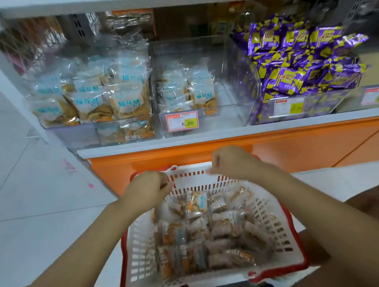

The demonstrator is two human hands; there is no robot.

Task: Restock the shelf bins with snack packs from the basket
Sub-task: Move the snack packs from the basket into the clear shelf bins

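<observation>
Head view: a white basket (272, 215) with a red rim is seen low in frame, right in front of the orange shelf base, with both hands at its far edge.
Step in hand: looks like the very start of a pick. Nothing has been lifted out yet, and the basket is probably just being steadied or its handle shifted.
Left hand (149, 185): fingers are curled at the far-left corner of the basket, apparently gripped round the rim or handle there.
Right hand (232, 161): held as a loose fist just above the far rim. A pale bit shows at the fingertips, but it can't be told whether anything is pinched.
Snack packs (200, 229): piled across the basket bottom, well filled. Small clear wrappers with pale blue labels and golden-brown pieces inside, crinkly and slippery-looking, so a few could probably be grabbed at once.
Middle bin (231, 88): clear acrylic on the shelf (205, 135), only part filled with what look like the same blue-label packs. A yellow price tag (182, 121) is stuck on the front.
Left bin (70, 132): already heaped with the bigger blue-label bags.
Purple packs (299, 60): stacked high in the bin to the right, no room needed there.
Next move: a handful would need to be scooped from the basket and carried up into the middle bin's open right side.
</observation>
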